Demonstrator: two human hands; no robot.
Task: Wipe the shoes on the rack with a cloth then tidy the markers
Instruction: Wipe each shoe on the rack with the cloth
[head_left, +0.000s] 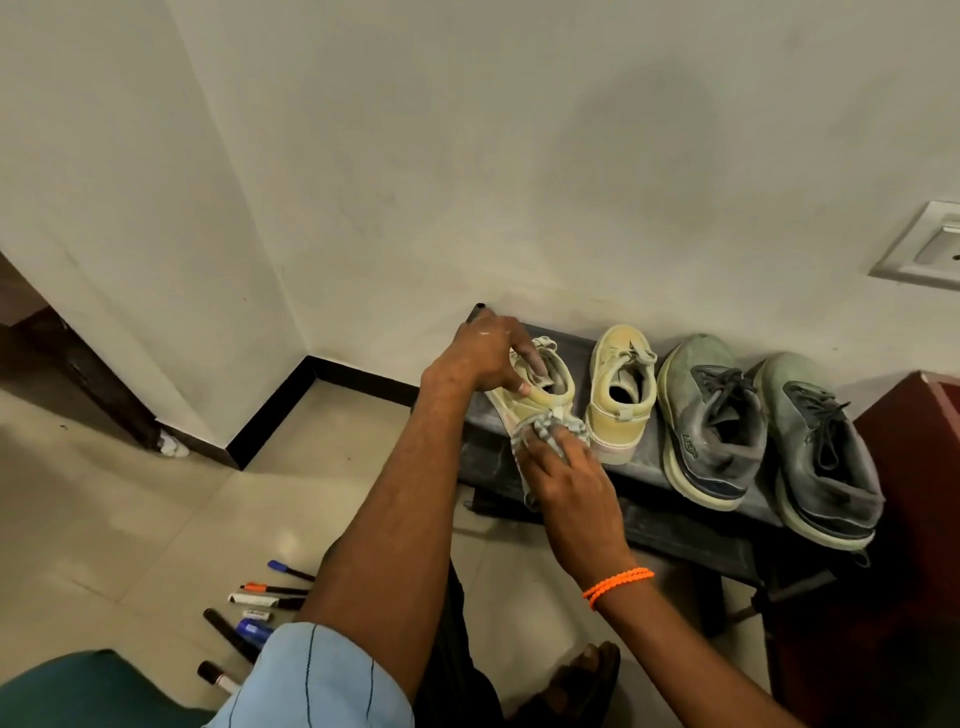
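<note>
Nearest me I see a light blue sleeve (311, 680) and, on the floor tiles (156, 519) at lower left, the markers (249, 613) lying scattered, some partly hidden behind my left arm; an orange bracelet (618, 584) circles my right wrist; my right hand (566, 483) has its fingers curled onto a pale checked cloth (545, 441), pressing it against the heel and side of the left yellow sneaker (524, 400); my left hand (488, 358) holds that sneaker by its collar, thumb outside and fingers hooked into the opening, the shoe tilted on the dark shoe rack (675, 514); just beside it the second yellow sneaker (621, 389) stands upright on the rack; further right sit two grey-green running shoes (769, 436) side by side; behind them rises the wall (519, 156), with a white socket plate (930, 244) at far right.
</note>
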